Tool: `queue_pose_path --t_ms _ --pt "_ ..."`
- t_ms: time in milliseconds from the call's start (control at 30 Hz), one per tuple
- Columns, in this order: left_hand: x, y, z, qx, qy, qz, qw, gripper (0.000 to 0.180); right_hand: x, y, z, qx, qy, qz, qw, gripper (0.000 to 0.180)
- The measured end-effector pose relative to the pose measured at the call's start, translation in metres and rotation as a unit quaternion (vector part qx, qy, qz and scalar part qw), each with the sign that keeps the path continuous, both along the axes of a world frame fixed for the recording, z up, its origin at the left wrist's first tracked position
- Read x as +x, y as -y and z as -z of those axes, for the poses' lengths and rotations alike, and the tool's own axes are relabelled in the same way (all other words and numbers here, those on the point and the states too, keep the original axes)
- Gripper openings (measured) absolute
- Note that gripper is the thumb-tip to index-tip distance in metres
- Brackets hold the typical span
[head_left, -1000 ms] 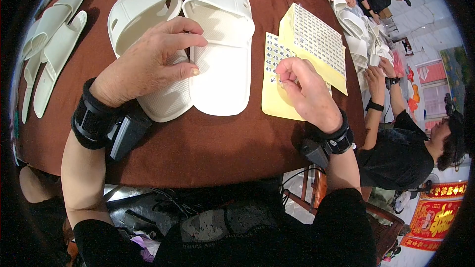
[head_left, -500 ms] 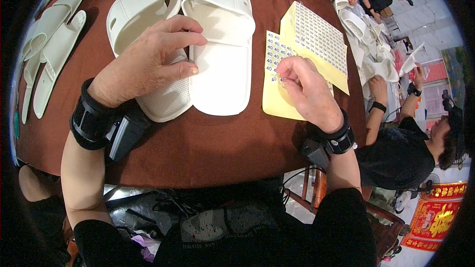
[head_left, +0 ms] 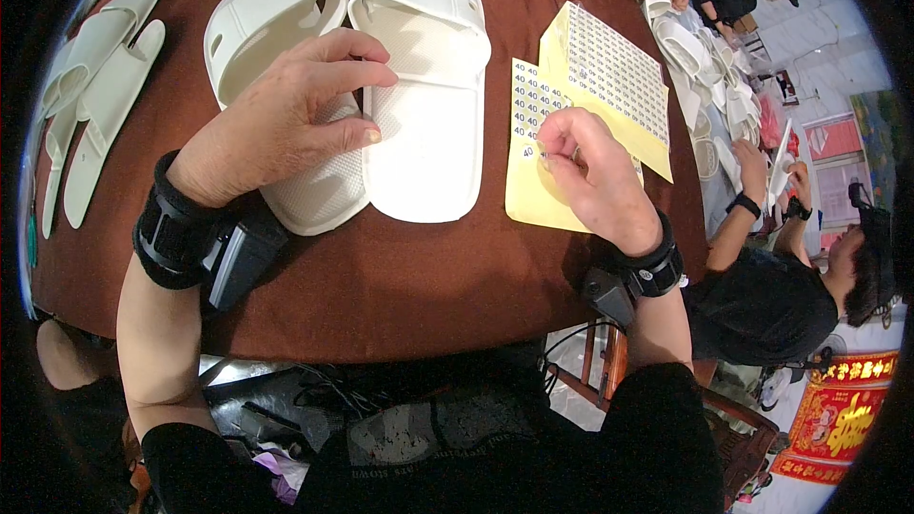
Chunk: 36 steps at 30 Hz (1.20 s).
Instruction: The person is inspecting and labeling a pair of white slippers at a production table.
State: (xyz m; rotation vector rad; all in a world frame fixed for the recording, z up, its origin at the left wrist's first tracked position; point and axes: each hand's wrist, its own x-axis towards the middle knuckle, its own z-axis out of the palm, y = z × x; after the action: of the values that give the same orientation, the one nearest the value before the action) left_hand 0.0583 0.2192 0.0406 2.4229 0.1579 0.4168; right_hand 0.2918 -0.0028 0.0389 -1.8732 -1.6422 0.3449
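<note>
Two white slippers lie side by side before me, their closed toe ends pointing away. My left hand [head_left: 286,119] is over the left slipper [head_left: 267,14], fingers bent but thumb and forefinger apart, nothing between them. Its fingertips reach the near side of the right slipper [head_left: 428,152]. On the right, a yellow-backed sheet of small white number stickers [head_left: 533,95] lies on the table, with bare yellow backing at its near end. My right hand [head_left: 600,176] is over this sheet, thumb and forefinger pinched together; whatever is between them is too small to make out.
A thick stack of similar sticker sheets [head_left: 614,76] overlaps the loose sheet on the far side. More white slippers [head_left: 114,86] lie at the table's left. Along the right edge are a pile of white slippers [head_left: 700,52] and another person [head_left: 771,305] handling some.
My right thumb and forefinger have closed a little more over the sheet. My left hand and both slippers stay put. The co-worker's hands at right have moved lower in the picture.
</note>
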Motion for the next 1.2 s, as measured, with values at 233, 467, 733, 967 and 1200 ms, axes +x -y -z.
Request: queue_pose_path --t_ms 233,467,733,967,1200 --pt "0.000 0.001 0.001 -0.016 -0.005 -0.006 1.000 0.041 0.005 0.003 0.004 -0.012 -0.093 0.012 0.996 0.021" --pt "-0.001 0.000 0.000 -0.008 -0.005 -0.001 1.000 0.041 0.010 0.008 0.003 0.001 -0.148 0.013 0.989 0.026" --pt "-0.001 -0.001 -0.001 0.034 0.004 0.004 0.999 0.040 -0.002 0.011 -0.024 0.049 -0.093 -0.029 0.994 0.027" --pt "0.003 -0.005 0.006 0.033 0.051 0.028 0.998 0.038 -0.030 -0.019 -0.061 -0.005 -0.061 -0.114 0.992 0.027" --pt "0.001 -0.009 0.012 0.064 0.104 0.033 0.992 0.037 -0.036 -0.083 -0.042 -0.036 0.072 -0.112 0.990 0.022"
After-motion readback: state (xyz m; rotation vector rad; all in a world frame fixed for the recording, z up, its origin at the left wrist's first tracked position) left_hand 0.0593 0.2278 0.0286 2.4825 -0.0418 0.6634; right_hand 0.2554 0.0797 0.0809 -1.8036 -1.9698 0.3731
